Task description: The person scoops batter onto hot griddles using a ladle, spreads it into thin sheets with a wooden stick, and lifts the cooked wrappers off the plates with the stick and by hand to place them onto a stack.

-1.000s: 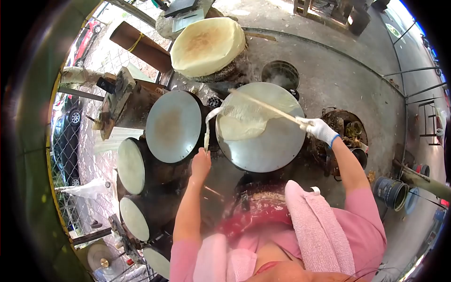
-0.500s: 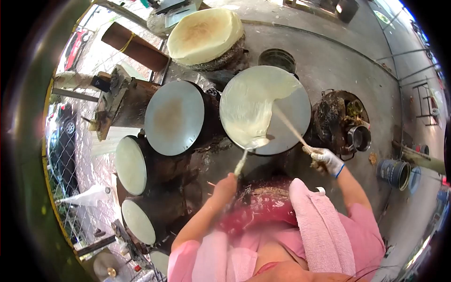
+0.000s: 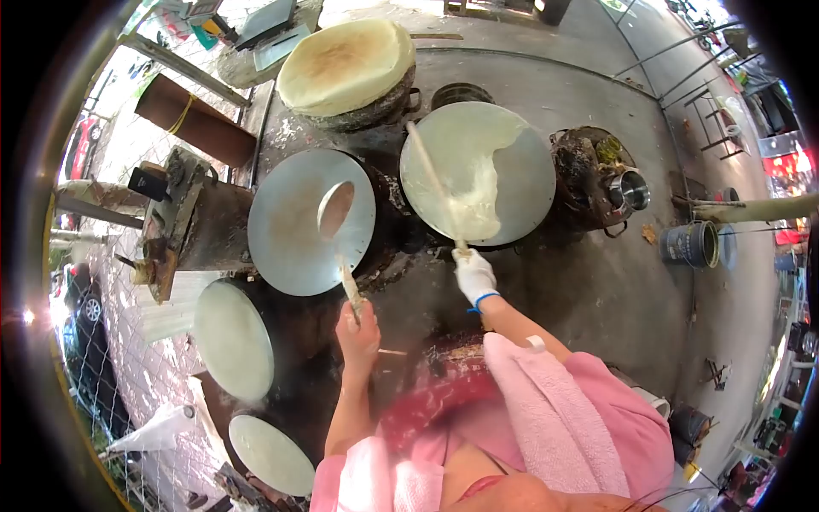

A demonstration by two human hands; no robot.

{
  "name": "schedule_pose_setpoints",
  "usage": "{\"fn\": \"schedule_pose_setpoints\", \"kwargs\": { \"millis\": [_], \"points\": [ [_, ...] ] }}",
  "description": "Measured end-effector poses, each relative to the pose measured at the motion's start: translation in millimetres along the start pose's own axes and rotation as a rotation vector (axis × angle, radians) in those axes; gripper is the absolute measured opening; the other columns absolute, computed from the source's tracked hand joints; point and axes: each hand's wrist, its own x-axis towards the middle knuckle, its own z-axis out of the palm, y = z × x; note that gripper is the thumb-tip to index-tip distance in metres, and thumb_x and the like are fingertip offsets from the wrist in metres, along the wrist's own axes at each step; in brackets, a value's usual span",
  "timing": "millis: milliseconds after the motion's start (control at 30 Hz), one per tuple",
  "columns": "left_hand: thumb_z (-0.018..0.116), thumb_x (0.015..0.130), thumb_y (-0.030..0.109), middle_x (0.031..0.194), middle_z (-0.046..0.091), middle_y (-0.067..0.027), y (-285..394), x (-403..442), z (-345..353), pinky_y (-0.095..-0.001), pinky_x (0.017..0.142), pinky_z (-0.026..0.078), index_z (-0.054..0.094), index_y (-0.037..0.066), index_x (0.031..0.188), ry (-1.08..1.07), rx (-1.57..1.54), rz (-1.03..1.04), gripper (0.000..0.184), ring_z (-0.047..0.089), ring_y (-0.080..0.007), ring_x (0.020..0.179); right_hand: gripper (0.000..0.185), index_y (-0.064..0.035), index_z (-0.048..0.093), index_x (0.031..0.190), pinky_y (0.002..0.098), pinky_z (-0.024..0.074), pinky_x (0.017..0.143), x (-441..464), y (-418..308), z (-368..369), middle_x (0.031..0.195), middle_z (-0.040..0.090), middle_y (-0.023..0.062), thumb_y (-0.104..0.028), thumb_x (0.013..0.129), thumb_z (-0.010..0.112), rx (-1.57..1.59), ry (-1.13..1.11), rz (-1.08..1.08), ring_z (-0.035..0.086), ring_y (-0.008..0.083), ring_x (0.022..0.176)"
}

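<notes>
My left hand (image 3: 357, 335), bare, is closed around the handle of a shiny ladle (image 3: 337, 211), whose bowl hangs over a round grey griddle (image 3: 281, 230) with a brownish middle. In my right hand (image 3: 475, 277), which wears a white glove with a blue cuff, is a long wooden stick (image 3: 431, 171). That stick reaches across the second griddle (image 3: 529, 192), to the right. Pale batter (image 3: 465, 141) covers that griddle's left and upper part, thicker toward its near middle; bare grey metal shows on its right side.
Behind the griddles stands a large stack of pale flatbreads (image 3: 350, 64). Two griddles with pale tops (image 3: 235, 341) sit at the near left. At right are a sooty stove (image 3: 589, 183), a metal pot (image 3: 629, 189) and a bucket (image 3: 689, 245). A chain-link fence (image 3: 111, 375) runs along the left.
The ladle has left the batter and moved left over the neighbouring griddle. My right hand has swung left, bringing the stick from the griddle's right side onto the batter. The view has shifted.
</notes>
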Motion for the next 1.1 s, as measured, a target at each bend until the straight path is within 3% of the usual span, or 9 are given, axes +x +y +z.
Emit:
{"fn": "schedule_pose_setpoints", "kwargs": {
  "millis": [233, 300, 400, 567, 700, 733, 833, 967, 1100],
  "points": [
    [0.056, 0.097, 0.013, 0.067, 0.049, 0.0037, -9, -35, -9, -0.0205, 0.049, 0.035, 0.053, 0.005, 0.086, -0.016, -0.098, -0.178, 0.014, 0.044, -0.0030, 0.058, 0.033, -0.0108, 0.058, 0.087, 0.0301, 0.0361, 0.034, -8, 9, -83, 0.059, 0.057, 0.0035, -0.042, 0.098, 0.053, 0.605, -0.084, 0.280, 0.046, 0.0131, 0.037],
    [0.056, 0.097, 0.013, 0.067, 0.048, 0.0037, -10, -38, 1, -0.0204, 0.049, 0.035, 0.053, 0.005, 0.085, -0.013, -0.114, -0.177, 0.015, 0.044, -0.0031, 0.057, 0.040, -0.0060, 0.060, 0.101, 0.0411, 0.0511, 0.058, -21, 14, -77, 0.074, 0.067, 0.0142, -0.045, 0.097, 0.051, 0.262, -0.166, 0.070, 0.065, 0.0242, 0.060],
    [0.057, 0.095, 0.009, 0.069, 0.049, 0.0021, 17, -47, 28, -0.0221, 0.050, 0.036, 0.054, 0.004, 0.087, 0.000, -0.199, -0.277, 0.010, 0.044, -0.0056, 0.058, 0.046, -0.0090, 0.061, 0.104, 0.0561, 0.0472, 0.082, -23, 37, -97, 0.097, 0.067, 0.0246, -0.052, 0.095, 0.047, -0.250, -0.141, -0.003, 0.063, 0.0443, 0.096],
    [0.058, 0.089, 0.003, 0.072, 0.051, -0.0013, 3, -45, 68, -0.0250, 0.053, 0.040, 0.056, 0.001, 0.091, -0.016, 0.078, -0.047, 0.003, 0.048, -0.0094, 0.062, 0.046, -0.0060, 0.061, 0.098, 0.0539, 0.0487, 0.076, 52, 84, -160, 0.091, 0.068, 0.0245, -0.049, 0.098, 0.045, -0.204, 0.020, -0.063, 0.064, 0.0436, 0.089],
    [0.058, 0.091, 0.004, 0.072, 0.050, -0.0007, 35, -57, 111, -0.0241, 0.051, 0.040, 0.056, 0.001, 0.091, -0.011, 0.085, -0.104, 0.004, 0.048, -0.0079, 0.061, 0.044, -0.0046, 0.063, 0.095, 0.0517, 0.0493, 0.075, 30, 59, -203, 0.086, 0.069, 0.0220, -0.046, 0.097, 0.047, 0.083, -0.347, 0.028, 0.066, 0.0400, 0.087],
    [0.058, 0.094, 0.008, 0.070, 0.049, 0.0012, 45, -62, 121, -0.0214, 0.048, 0.038, 0.056, 0.002, 0.092, -0.010, -0.008, -0.170, 0.006, 0.045, -0.0052, 0.058, 0.045, -0.0053, 0.063, 0.097, 0.0519, 0.0495, 0.076, 32, 96, -185, 0.088, 0.069, 0.0213, -0.047, 0.096, 0.048, -0.161, -0.293, -0.239, 0.067, 0.0393, 0.087],
    [0.057, 0.097, 0.011, 0.069, 0.047, 0.0030, 64, -77, 142, -0.0187, 0.045, 0.035, 0.055, 0.004, 0.093, 0.034, -0.131, -0.228, 0.008, 0.044, -0.0028, 0.057, 0.044, -0.0062, 0.061, 0.099, 0.0542, 0.0492, 0.077, 42, 116, -214, 0.089, 0.068, 0.0223, -0.049, 0.095, 0.050, -0.365, -0.220, -0.174, 0.065, 0.0437, 0.087],
    [0.056, 0.097, 0.012, 0.066, 0.047, 0.0032, 68, -83, 157, -0.0182, 0.044, 0.033, 0.054, 0.006, 0.093, 0.046, -0.159, -0.268, 0.008, 0.043, -0.0030, 0.054, 0.047, -0.0050, 0.063, 0.095, 0.0543, 0.0491, 0.075, 119, 110, -243, 0.087, 0.067, 0.0255, -0.050, 0.095, 0.048, -0.330, -0.017, -0.218, 0.064, 0.0439, 0.088],
    [0.057, 0.097, 0.013, 0.063, 0.048, 0.0013, 79, -81, 167, -0.0197, 0.041, 0.033, 0.054, 0.006, 0.094, 0.044, -0.052, -0.282, 0.008, 0.045, -0.0050, 0.048, 0.053, -0.0040, 0.065, 0.100, 0.0528, 0.0489, 0.080, 123, 107, -243, 0.093, 0.066, 0.0286, -0.054, 0.095, 0.047, -0.083, -0.186, -0.138, 0.064, 0.0432, 0.093]
  ]
}}
